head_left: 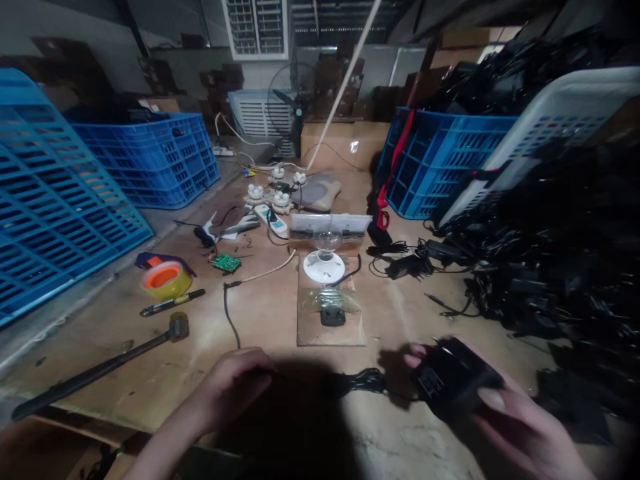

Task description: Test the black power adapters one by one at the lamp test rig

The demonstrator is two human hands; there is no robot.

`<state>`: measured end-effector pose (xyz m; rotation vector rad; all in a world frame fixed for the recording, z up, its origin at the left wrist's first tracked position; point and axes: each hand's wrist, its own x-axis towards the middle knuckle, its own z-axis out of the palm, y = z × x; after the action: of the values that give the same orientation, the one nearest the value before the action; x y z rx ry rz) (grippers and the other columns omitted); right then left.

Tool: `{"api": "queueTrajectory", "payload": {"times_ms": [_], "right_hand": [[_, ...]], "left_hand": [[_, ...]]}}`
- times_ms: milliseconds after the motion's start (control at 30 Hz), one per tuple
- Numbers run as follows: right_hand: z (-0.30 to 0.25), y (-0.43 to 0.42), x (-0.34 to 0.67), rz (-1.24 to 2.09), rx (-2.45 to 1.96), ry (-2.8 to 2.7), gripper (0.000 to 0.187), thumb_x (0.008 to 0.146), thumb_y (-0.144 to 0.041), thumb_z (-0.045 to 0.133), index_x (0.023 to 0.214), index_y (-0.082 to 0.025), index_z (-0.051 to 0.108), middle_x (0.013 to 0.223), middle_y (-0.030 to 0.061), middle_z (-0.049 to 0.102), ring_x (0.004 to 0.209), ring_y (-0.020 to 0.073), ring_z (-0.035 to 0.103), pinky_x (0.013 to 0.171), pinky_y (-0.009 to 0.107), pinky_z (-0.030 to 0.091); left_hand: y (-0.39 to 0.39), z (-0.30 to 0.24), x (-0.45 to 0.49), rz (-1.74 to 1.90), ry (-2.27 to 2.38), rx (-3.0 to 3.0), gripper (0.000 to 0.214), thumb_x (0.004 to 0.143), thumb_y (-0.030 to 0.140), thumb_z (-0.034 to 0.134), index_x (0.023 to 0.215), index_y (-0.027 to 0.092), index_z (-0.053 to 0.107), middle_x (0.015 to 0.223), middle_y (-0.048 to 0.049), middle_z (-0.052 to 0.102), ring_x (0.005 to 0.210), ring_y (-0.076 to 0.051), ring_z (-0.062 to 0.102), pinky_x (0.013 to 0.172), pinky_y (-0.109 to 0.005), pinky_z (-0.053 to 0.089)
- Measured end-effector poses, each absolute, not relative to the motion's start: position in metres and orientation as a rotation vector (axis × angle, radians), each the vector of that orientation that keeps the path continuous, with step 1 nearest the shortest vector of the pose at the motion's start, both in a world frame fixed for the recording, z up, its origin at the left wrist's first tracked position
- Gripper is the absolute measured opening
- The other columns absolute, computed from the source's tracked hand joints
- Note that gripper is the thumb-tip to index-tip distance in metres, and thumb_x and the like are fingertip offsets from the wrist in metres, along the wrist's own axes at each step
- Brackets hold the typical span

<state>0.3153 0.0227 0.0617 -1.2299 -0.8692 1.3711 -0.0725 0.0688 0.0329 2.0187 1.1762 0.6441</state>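
Observation:
My right hand [510, 413] grips a black power adapter [453, 380], with printed markings on one face and metal pins at its top. From the adapter a thin cord runs left to a tied bundle of black cable [367, 380] just above the table. My left hand [233, 387] is closed in a pinch left of the bundle. A thin dark piece, apparently the cable's end, pokes out at its fingertips; shadow hides most of it. Beyond both hands, a board [307, 327] carries a black socket [333, 316] and a clear bulb [327, 241] in a white holder [324, 268].
A hammer [100, 367], tape roll [167, 279], marker [173, 303] and green circuit board [226, 263] lie at left. A loose black lead [230, 317] lies near my left hand. Black adapters [525, 293] pile up at right. Blue crates [175, 160] stand at the back.

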Motion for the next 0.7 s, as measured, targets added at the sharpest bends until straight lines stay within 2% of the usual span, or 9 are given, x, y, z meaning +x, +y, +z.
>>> {"api": "queueTrajectory", "payload": {"times_ms": [100, 167, 267, 533, 700], "right_hand": [[0.063, 0.037, 0.265, 1.286, -1.339, -0.827, 0.059, 0.081, -0.052, 0.069, 0.133, -0.028, 0.052, 0.108, 0.0104, 0.07, 0.086, 0.0303, 0.071, 0.079, 0.045, 0.057], [0.059, 0.049, 0.232, 1.054, -1.444, -0.973, 0.067, 0.082, -0.049, 0.071, 0.14, -0.026, 0.047, 0.112, 0.0083, 0.068, 0.092, 0.0279, 0.068, 0.083, 0.041, 0.057], [0.048, 0.064, 0.2, 0.787, -1.472, -1.159, 0.067, 0.088, -0.05, 0.062, 0.145, -0.021, 0.042, 0.117, 0.009, 0.066, 0.105, 0.0278, 0.064, 0.095, 0.041, 0.052], [0.013, 0.084, 0.188, 0.772, -1.492, -1.28, 0.067, 0.086, -0.047, 0.062, 0.142, -0.016, 0.041, 0.12, 0.0133, 0.065, 0.105, 0.0295, 0.065, 0.093, 0.042, 0.053], [0.007, 0.083, 0.185, 0.694, -1.544, -1.294, 0.064, 0.089, -0.048, 0.059, 0.142, -0.017, 0.041, 0.121, 0.0135, 0.064, 0.106, 0.0296, 0.065, 0.094, 0.043, 0.052]], "left_hand": [[0.064, 0.026, -0.053, 0.624, 1.164, 2.05, 0.025, 0.085, 0.015, 0.055, 0.1, 0.025, 0.072, 0.09, 0.0025, 0.076, 0.08, -0.015, 0.071, 0.072, -0.02, 0.051], [0.06, 0.019, -0.045, 0.667, 1.194, 2.051, 0.027, 0.085, 0.018, 0.057, 0.105, 0.027, 0.072, 0.092, 0.0034, 0.077, 0.081, -0.015, 0.072, 0.073, -0.02, 0.053], [0.055, 0.008, -0.043, 0.711, 1.288, 2.108, 0.016, 0.089, 0.024, 0.059, 0.097, 0.028, 0.072, 0.089, 0.0033, 0.076, 0.079, -0.016, 0.071, 0.071, -0.021, 0.053], [0.05, -0.006, -0.051, 0.75, 1.352, 2.157, 0.017, 0.094, 0.027, 0.06, 0.107, 0.032, 0.069, 0.102, 0.0032, 0.075, 0.093, -0.018, 0.071, 0.085, -0.027, 0.054], [0.051, -0.009, -0.048, 0.656, 1.335, 2.215, 0.017, 0.101, 0.03, 0.052, 0.098, 0.028, 0.069, 0.095, 0.0, 0.074, 0.087, -0.019, 0.069, 0.079, -0.027, 0.054]]}}
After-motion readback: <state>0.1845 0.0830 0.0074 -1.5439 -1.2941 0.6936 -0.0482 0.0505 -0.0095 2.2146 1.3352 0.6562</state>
